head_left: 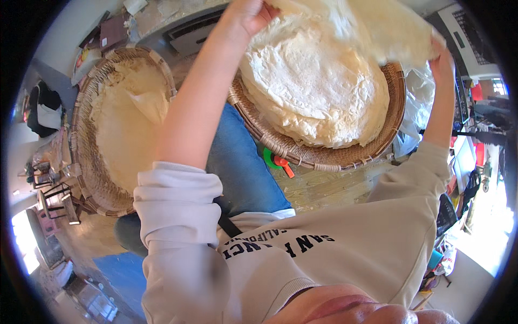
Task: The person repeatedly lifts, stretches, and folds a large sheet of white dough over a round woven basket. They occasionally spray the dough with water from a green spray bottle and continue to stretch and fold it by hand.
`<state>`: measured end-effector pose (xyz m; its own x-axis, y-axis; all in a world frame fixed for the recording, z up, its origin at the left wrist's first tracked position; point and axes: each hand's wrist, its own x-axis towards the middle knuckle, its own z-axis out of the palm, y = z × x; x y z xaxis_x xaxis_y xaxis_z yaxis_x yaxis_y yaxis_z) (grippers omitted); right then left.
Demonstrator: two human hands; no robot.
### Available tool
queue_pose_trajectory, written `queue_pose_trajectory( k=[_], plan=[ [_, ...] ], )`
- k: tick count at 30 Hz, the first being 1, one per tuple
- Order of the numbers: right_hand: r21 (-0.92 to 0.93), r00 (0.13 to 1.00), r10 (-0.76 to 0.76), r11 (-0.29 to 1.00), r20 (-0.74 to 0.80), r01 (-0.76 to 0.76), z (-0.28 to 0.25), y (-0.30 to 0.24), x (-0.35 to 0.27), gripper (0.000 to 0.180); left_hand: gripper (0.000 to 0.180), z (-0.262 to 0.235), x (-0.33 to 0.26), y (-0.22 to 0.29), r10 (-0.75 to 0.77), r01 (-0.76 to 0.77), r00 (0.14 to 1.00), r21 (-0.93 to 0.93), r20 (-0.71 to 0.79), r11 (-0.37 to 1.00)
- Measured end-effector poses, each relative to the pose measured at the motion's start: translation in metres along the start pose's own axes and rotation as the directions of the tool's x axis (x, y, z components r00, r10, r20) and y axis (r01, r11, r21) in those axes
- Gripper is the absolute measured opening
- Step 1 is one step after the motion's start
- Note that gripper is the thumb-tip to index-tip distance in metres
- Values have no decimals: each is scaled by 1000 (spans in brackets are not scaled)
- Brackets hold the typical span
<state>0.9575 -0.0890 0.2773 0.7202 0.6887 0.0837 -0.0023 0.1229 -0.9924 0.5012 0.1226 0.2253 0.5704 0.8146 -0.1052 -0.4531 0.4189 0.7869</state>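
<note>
Both my arms reach out over a round woven basket (334, 164) heaped with a thick stack of pale, floury flatbread-like sheets (318, 81). One thin, pale sheet (396, 32) is stretched up above the far side of the stack, blurred by motion. My left hand (256, 17) pinches its left edge near the top of the picture, the fingertips partly cut off by the frame. On the right, my right hand (441, 58) is closed on the other edge. The sheet's far part runs out of view.
To my left stands a second woven basket (81, 135), with a smooth pale sheet (121, 135) lying in it, folded at one side. A green and orange object (280, 162) is on the floor by my knee. Clear plastic (418, 92) lies right of the stack's basket.
</note>
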Motion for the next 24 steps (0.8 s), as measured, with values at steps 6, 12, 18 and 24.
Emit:
queue_pose_trajectory(
  k=[6,12,18,24],
  plan=[
    [-423,975,115,886,-191,-188,-85,166,-40,55,47,-37,-4,-150,-203,245,915,81,-348,966],
    [-965,964,-72,58,-258,-254,-99,284,-71,66,45,-79,-28,-216,-225,455,878,592,-422,665],
    [-949,884,-360,-17,298,313,19,299,-51,54,21,-41,-37,-207,447,-180,871,979,204,-96],
    [-977,971,-112,-50,210,206,98,323,-7,69,67,-14,-90,-243,-372,-538,814,821,447,-192]
  ],
)
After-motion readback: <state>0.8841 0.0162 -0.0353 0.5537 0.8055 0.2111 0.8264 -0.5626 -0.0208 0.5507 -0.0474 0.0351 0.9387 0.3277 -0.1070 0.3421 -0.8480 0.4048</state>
